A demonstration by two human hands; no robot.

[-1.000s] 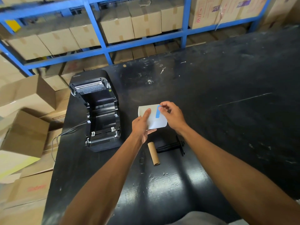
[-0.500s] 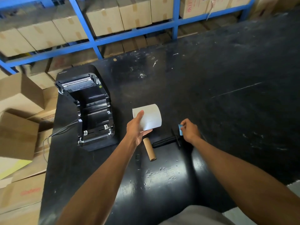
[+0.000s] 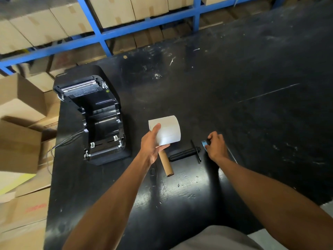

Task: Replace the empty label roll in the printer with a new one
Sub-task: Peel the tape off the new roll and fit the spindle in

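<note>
My left hand [image 3: 151, 145] grips a new white label roll [image 3: 168, 130] above the black table [image 3: 234, 105]. Below it lies the empty brown cardboard core [image 3: 166, 166], and just to its right the black spindle [image 3: 187, 152]. My right hand [image 3: 216, 146] is down at the table to the right of the spindle, pinching a small blue tape strip [image 3: 204, 143]. The black label printer [image 3: 93, 116] stands open at the left, its roll bay bare.
Cardboard boxes [image 3: 21, 109] are stacked left of the table, and more fill the blue shelving [image 3: 100, 33] behind it. A cable [image 3: 59, 144] runs from the printer's left side off the table edge.
My right hand peeled the blue tape strip off the roll and carried it down to the table right of the spindle. My left hand kept holding the roll.
</note>
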